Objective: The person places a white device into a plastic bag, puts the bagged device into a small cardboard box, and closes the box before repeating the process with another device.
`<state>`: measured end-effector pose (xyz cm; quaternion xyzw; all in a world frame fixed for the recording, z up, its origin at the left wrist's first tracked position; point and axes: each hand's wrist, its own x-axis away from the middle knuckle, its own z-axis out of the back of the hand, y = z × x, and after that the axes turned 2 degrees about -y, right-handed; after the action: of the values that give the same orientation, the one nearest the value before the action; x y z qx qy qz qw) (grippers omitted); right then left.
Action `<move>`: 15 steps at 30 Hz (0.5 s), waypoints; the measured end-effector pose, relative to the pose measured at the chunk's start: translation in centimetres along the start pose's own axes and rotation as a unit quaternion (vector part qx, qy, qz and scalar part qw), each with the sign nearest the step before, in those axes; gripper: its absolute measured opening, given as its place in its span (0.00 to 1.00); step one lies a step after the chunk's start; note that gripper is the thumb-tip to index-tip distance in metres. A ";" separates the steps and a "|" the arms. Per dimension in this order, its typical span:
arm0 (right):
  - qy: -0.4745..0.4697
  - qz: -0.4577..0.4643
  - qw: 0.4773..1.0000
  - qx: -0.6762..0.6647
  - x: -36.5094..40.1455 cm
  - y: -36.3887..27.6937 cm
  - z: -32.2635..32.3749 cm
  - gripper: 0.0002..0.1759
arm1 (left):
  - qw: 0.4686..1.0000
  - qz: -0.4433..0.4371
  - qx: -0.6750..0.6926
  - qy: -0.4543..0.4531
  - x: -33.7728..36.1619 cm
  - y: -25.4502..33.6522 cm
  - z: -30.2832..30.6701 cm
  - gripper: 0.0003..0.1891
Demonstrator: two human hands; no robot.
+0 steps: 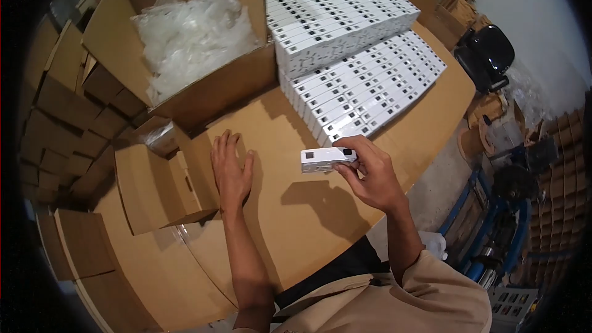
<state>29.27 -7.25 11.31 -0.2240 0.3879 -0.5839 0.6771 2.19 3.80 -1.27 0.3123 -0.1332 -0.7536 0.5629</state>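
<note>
Between the thumb and fingers of my right hand (373,169) is a small white box (327,159) with dark square marks, held above the cardboard-covered table. My left hand (231,169) rests with its fingers spread, beside an open brown carton (157,191) and holding nothing. Beyond my right hand lie rows of similar white boxes (370,89), closely packed, with a second stack (339,12) of them on top at the back.
A large open carton (216,86) full of clear plastic bags (191,37) stands at the back left. Many brown cartons (68,105) are piled along the left. A black chair (484,55) and a blue metal frame (465,225) are off the table's right side.
</note>
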 end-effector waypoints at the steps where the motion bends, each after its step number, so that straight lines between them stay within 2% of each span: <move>1: -0.001 0.013 1.000 -0.006 -0.8 -0.5 -0.9 0.21 | 1.000 -0.003 0.010 0.015 -0.1 -0.1 0.0 0.22; 4: -0.014 0.032 0.999 -0.014 -3.4 -1.5 -3.8 0.21 | 0.968 0.136 0.210 0.026 -0.9 1.4 1.8 0.16; 5: -0.011 0.059 0.998 -0.008 -4.3 -1.2 -5.1 0.20 | 0.965 0.133 0.215 0.075 -1.0 2.0 2.0 0.12; 8: -0.015 0.080 0.997 -0.015 -6.9 -1.2 -8.7 0.18 | 0.917 0.219 0.328 0.065 -1.1 0.8 1.6 0.12; 15: -0.027 0.158 0.986 -0.045 -10.8 0.9 -14.5 0.19 | 0.870 0.224 0.424 0.115 -1.4 0.1 1.4 0.17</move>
<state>18.20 5.57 4.81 -0.2060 0.4261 -0.4454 0.7601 1.66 4.87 0.30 0.5674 -0.4407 -0.4365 0.5416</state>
